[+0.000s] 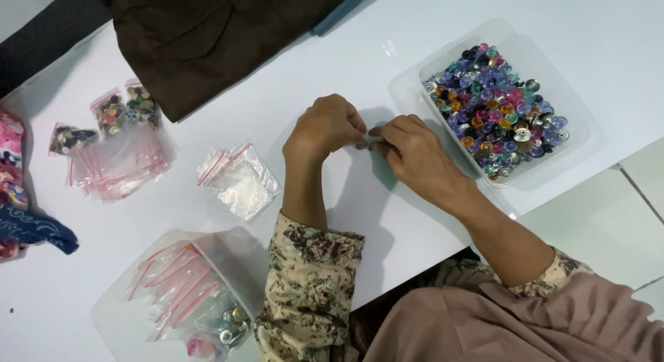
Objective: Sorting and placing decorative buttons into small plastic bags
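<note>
Both hands meet over the middle of the glossy white table. The left hand is curled into a loose fist, its fingertips pinched on a small item held between the two hands; the right hand pinches the same item from the other side with thumb and forefinger. The item is too small and too covered by fingers to tell its shape, its long axis or which way it points.

Toward the table's far right corner sits a clear, rounded-rectangular plastic tub, heaped with shiny round buttons in purple, blue, pink, orange and silver. Near the left hand lies a small stack of empty zip bags, thin, crinkled, transparent film with red seal strips. Further toward the left edge is a larger fan of the same bags, three of them filled with dark mixed buttons. At the near edge a second clear tub holds more red-striped bags and a few loose buttons. A brown fabric garment drapes over the far edge, and patterned pink and blue cloth lies at the left edge.
</note>
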